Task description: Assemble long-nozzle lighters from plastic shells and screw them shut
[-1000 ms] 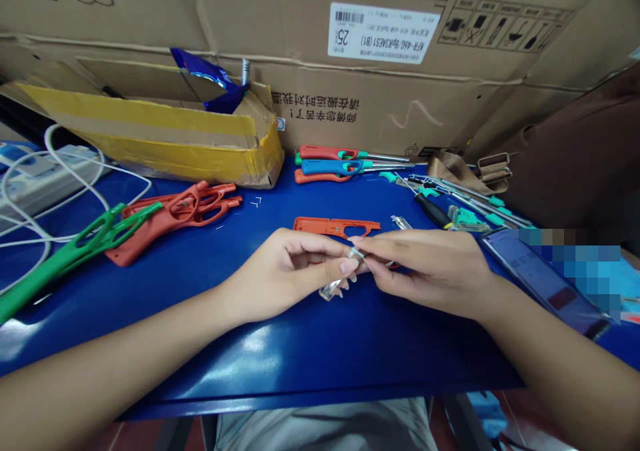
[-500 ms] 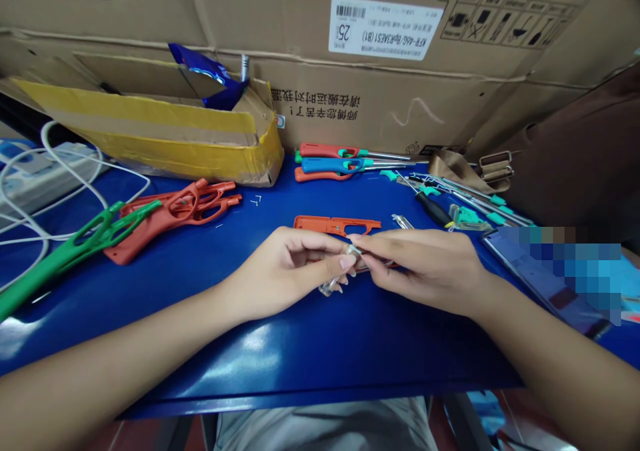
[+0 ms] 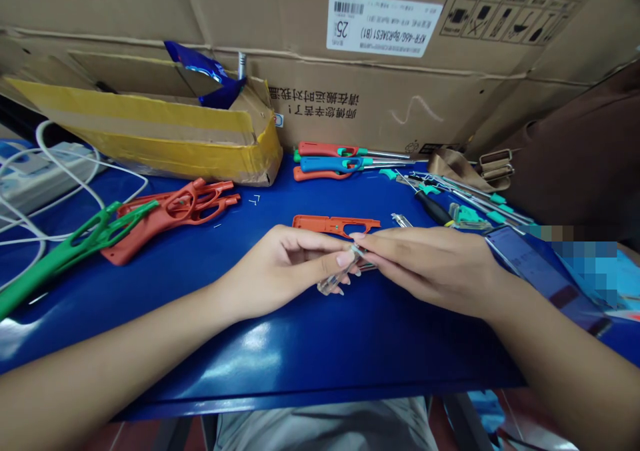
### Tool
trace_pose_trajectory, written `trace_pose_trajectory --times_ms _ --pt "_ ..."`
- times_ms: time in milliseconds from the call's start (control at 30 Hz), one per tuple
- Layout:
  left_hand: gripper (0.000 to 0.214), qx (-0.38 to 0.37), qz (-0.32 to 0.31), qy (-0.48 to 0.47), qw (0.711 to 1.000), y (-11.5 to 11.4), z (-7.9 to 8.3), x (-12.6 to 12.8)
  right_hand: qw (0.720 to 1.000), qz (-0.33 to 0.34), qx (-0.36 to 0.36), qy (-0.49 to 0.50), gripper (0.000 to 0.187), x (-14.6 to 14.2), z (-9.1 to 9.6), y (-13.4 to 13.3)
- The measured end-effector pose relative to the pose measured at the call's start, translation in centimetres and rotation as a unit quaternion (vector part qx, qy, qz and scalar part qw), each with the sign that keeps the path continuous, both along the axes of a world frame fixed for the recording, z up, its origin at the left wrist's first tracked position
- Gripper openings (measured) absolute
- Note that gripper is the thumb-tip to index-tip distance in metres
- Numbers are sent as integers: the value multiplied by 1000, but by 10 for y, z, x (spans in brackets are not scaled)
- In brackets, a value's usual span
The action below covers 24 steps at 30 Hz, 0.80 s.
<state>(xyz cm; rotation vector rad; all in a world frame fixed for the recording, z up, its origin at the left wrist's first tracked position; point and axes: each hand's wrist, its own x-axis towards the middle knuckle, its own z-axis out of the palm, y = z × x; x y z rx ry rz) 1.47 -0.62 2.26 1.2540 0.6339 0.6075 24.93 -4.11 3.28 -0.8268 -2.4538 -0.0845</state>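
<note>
My left hand (image 3: 287,264) pinches a small clear plastic tube (image 3: 334,281) just above the blue table (image 3: 300,344). My right hand (image 3: 430,264) meets it fingertip to fingertip, its fingers closed on the tube's metal end. Just behind both hands lies an orange lighter shell half (image 3: 335,225). A small metal part (image 3: 401,221) lies beside it on the right.
Orange shells (image 3: 170,217) and green shells (image 3: 65,254) lie at the left. An open taped cardboard box (image 3: 165,141) stands behind them. Finished lighters (image 3: 340,161) lie at the back. Metal rods with teal tips (image 3: 470,204), a black-handled tool (image 3: 433,209) and a phone (image 3: 540,277) are at the right.
Both hands stay together at the tube; the fingers shift slightly. Nothing else on the table has moved.
</note>
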Motion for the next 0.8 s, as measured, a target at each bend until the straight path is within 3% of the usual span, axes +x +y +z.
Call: trace_pose_trajectory --times_ms 300,667,800 --pt "9 30 14 18 999 -3 1 0 999 -11 -38 -6 29 -3 -1 -4" --pt "12 33 19 28 999 -4 -1 0 998 -29 -19 -43 26 -3 -5 -5" --pt "10 56 16 43 997 -2 -1 -1 999 -17 -44 -22 24 -4 -1 -4"
